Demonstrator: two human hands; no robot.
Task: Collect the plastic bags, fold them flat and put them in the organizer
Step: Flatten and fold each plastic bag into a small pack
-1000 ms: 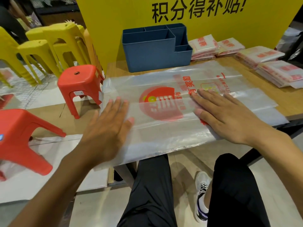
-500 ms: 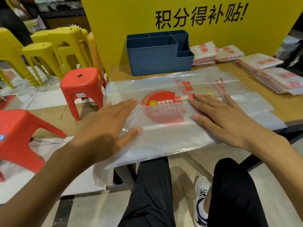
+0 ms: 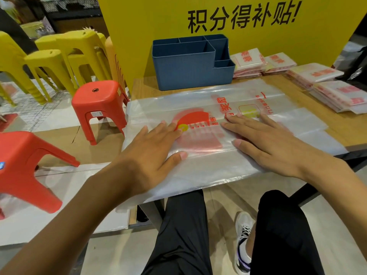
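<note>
Pressing flat on a large clear plastic bag (image 3: 228, 108) at the middle of the frame, both hands lie with fingers straight and spread, gripping nothing: the left hand (image 3: 153, 149) covers the bag's left part beside its red round logo, and the right hand (image 3: 272, 143) lies on the bag just right of centre, its fingertips near the red printed characters. The two hands are apart, with the logo between them. The bag is spread lengthwise across the wooden worktop (image 3: 341, 126), its near edge hanging over the worktop's front edge above the person's black-trousered legs at the bottom of the frame. Behind the bag, in the upper middle, stands the blue organizer (image 3: 190, 70) with several compartments, apart from the bag and close against a yellow board (image 3: 158, 14) printed with black characters. To the right of the organizer and along the right edge of the frame lie stacks of folded bags (image 3: 250, 62) with red print. At the left of the frame a red stool (image 3: 99, 100) stands on the floor beside the worktop, another red stool (image 3: 21, 167) lies tipped at the far left, and yellow stools (image 3: 49, 58) are stacked in the upper left
</note>
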